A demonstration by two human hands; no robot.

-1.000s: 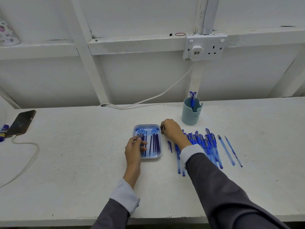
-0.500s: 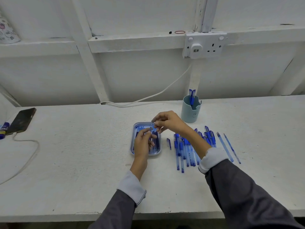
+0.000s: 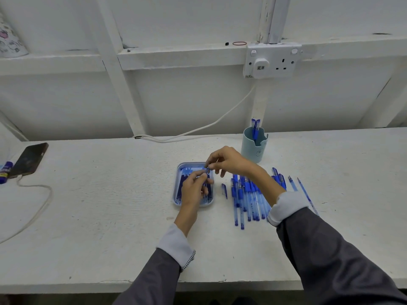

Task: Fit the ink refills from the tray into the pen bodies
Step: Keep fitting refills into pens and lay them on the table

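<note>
Just over the shallow light-blue plastic tray [image 3: 176,195], both hands pinch one small blue plastic part [image 3: 206,171].
The left hand [image 3: 193,190] hovers above the tray with thumb and forefinger closed on the part. The right hand [image 3: 228,160] nips the same piece from the far side, its other fingers loosely curled. From where I stand it is too blurred to tell whether it is a refill end or a cap. Thin dark-blue ink refills [image 3: 183,188] lie lengthwise in the tray, partly under the left hand. Just right of the tray, a loose blue pen cap [image 3: 224,190] lies on the white table [image 3: 110,205]. Next comes a row of translucent blue pen bodies [image 3: 247,199] side by side, some under the right forearm. Behind them stands a pale teal pen cup [image 3: 252,148] holding two blue pens [image 3: 255,126].
</note>
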